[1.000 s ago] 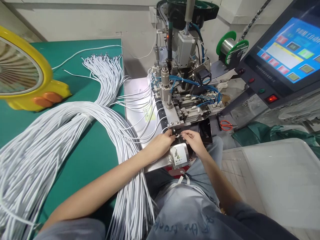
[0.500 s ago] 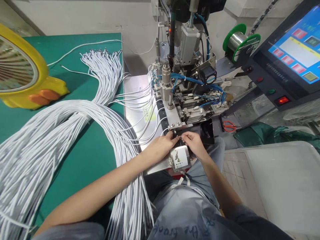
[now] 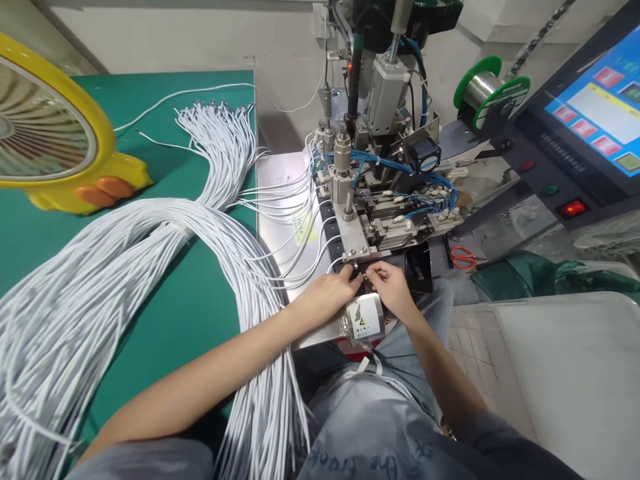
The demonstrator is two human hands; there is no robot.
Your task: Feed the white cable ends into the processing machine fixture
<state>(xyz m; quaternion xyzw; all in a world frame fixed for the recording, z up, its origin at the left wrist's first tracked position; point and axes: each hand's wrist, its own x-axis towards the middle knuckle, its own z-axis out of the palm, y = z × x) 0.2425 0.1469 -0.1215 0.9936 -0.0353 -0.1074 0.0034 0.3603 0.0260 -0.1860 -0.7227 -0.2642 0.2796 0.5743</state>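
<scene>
Lying in a thick bundle, smooth white cables (image 3: 230,247) were spread across a green table (image 3: 200,317), several strands being led to the machine (image 3: 344,190). The left hand (image 3: 330,293) was stretched over them, fingers bent at the machine's near edge; the right hand (image 3: 393,288) was held just beside, fingers curled. Whether anything was gripped by either could not be told.

Small piece (image 3: 365,276) between left hand (image 3: 334,293) and right hand (image 3: 393,287) is mostly hidden, too tiny to ID. Label (image 3: 367,319) print just below grip: unreadable. Screen (image 3: 603,110) right of grip, fan (image 3: 50,127) far left, machine (image 3: 343,187) beyond: edge-cropped.
</scene>
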